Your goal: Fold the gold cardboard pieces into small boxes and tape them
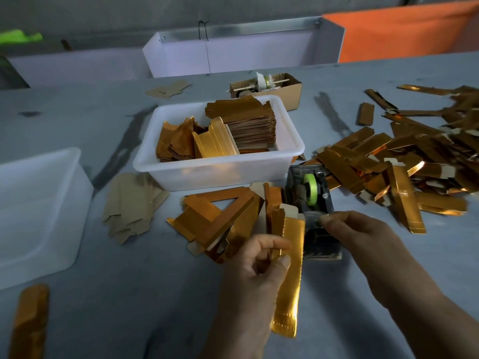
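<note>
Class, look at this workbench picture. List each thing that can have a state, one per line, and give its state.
Long gold cardboard box: folded, held upright-tilted, top flap open.
Left hand: grips the box.
Right hand: pinches the clear tape end.
Black tape dispenser: green roll loaded.
White plastic tub: holds stacked flat gold blanks.
Brown cardboard carton: open-topped.
Pile of gold boxes: folded, lying loose on the table.

Dim, bluish light; foil glints, edges bend and hands blur slightly.
</note>
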